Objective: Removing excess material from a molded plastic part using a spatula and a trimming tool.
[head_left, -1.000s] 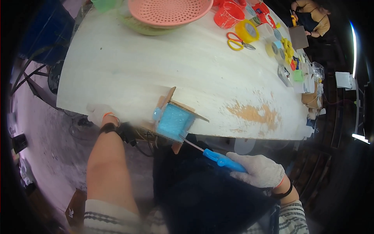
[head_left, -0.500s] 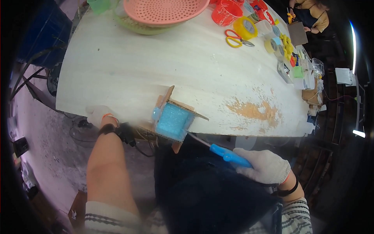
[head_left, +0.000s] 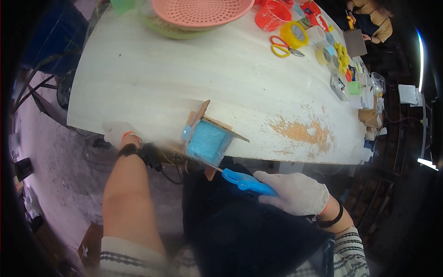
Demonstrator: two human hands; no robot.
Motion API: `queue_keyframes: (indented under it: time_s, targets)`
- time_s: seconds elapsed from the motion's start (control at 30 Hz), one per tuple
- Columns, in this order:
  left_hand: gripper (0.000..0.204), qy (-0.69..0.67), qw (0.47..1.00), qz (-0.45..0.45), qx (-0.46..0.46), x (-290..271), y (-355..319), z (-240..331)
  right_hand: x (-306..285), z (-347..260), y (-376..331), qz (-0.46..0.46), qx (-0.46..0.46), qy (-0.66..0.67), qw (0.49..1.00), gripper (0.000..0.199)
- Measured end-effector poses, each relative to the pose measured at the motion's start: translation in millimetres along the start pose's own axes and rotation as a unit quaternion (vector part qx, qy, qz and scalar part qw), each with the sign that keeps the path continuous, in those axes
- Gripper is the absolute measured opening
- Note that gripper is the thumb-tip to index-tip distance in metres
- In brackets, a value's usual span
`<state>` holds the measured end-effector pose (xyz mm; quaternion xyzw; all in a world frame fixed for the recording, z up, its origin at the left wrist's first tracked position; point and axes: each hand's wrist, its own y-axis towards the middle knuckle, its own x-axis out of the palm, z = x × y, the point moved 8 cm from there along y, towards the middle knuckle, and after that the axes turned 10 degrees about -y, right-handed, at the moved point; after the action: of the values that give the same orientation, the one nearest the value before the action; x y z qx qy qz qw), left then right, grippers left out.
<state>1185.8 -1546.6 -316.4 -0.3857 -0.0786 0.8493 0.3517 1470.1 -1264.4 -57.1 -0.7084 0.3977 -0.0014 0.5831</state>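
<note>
A small open cardboard box (head_left: 201, 111) with bright blue, glossy, textured contents (head_left: 206, 138) sits tilted at the near edge of the table, its flaps standing out. My right hand (head_left: 297, 193), in a white knitted glove, is closed around the handle of a blue-handled tool with a thin metal shaft (head_left: 249, 183). The shaft's tip crosses the near side of the box, in front of the blue contents; whether it touches them I cannot tell. My left hand (head_left: 119, 132), also gloved, rests at the table's near-left edge, left of the box. Its fingers blend into the white surface.
On the white table (head_left: 152, 78) lie a pink colander (head_left: 203, 11), scissors (head_left: 284, 47), a yellow tape roll (head_left: 294, 34) and a red tub (head_left: 273, 16). Tape rolls and small containers crowd the right edge. Another person (head_left: 376, 21) stands at the far right, holding cardboard.
My right hand has moved left, bringing the tool's tip from the box's right corner across its near side. My left hand and the box look much the same; the view has shifted slightly.
</note>
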Motion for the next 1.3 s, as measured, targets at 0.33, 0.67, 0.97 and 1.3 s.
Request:
queue_keyframes:
  time_s: [0.33, 0.67, 0.97, 1.3]
  targets:
    - [0.072, -0.004, 0.999, 0.005, -0.033, -0.7, 0.1, -2.3, -12.9, 6.7, -2.1, 0.069, 0.022, 0.001, 0.997, 0.042]
    - [0.064, -0.032, 0.997, -0.03, -0.062, 13.3, 26.0, -23.0, 0.7, 7.7, -14.0, 0.011, 0.025, -0.017, 0.999, 0.036]
    - [0.068, -0.115, 0.992, -0.047, -0.009, 18.7, 14.1, -12.0, -1.5, 16.6, -23.6, 0.022, 0.03, -0.022, 0.999, 0.036]
    - [0.068, 0.024, 0.999, -0.03, -0.031, 0.1, -9.6, 2.8, 2.5, 29.9, -34.8, 0.024, 0.101, 0.049, 0.993, 0.04]
